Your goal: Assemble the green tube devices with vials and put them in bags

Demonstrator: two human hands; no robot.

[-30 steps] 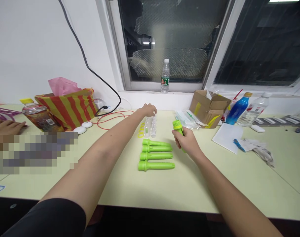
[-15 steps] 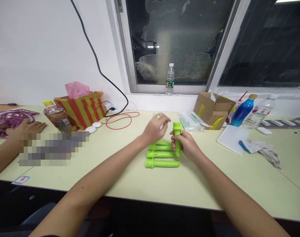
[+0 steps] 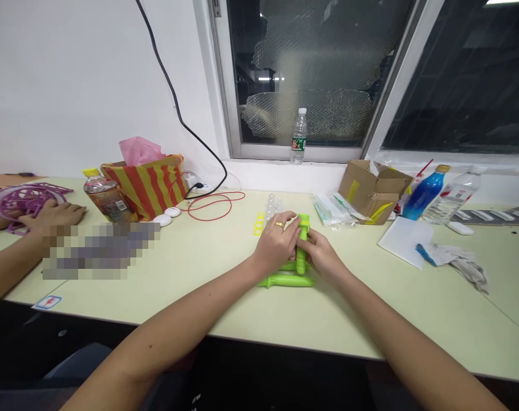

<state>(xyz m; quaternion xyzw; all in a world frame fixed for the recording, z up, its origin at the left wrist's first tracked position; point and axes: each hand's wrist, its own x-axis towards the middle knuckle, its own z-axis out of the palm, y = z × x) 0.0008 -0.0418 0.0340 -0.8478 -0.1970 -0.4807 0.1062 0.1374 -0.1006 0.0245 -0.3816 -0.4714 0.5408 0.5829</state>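
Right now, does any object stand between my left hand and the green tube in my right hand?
Nothing visible does: your left hand is close beside the green tube, near its upper end; your right hand grips it. Whether the left holds anything is hidden.

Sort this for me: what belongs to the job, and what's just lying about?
Likely the job:
held green threaded tube; other green tubes; yellow rings; clear plastic pieces.

Apparently just lying about:
cardboard box; striped bag; blue bottle; glove; green-labelled bottle.

The held tube (image 3: 301, 254) looks like smooth plastic, the ring (image 3: 280, 225) glossy metal. The box (image 3: 360, 194) is matt cardboard, the glove (image 3: 456, 261) matt cloth, the tabletop (image 3: 191, 251) smooth.
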